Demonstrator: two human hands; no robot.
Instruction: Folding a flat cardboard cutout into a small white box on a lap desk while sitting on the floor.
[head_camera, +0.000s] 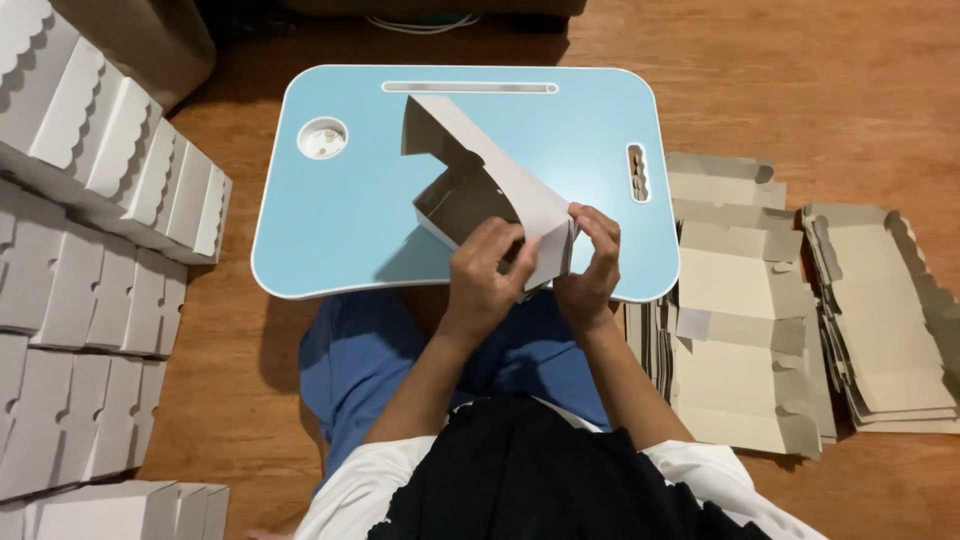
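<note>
The wooden floor (800, 80) carries everything. At nine o'clock, rows of folded white boxes (90, 250) stand stacked; at three o'clock, flat cardboard blanks (800, 320) lie in piles. In the centre sits the light-blue bench (340, 220), a round cup recess (322, 138) at its ten o'clock corner. On its near edge rests a half-folded box (480, 190) — the left hand (485, 280) and right hand (592, 270) both pinch its near wall, close together.

Both hands' fingers (590, 225) pinch half-folded box (480, 195) on blue lap table (340, 220).
</note>
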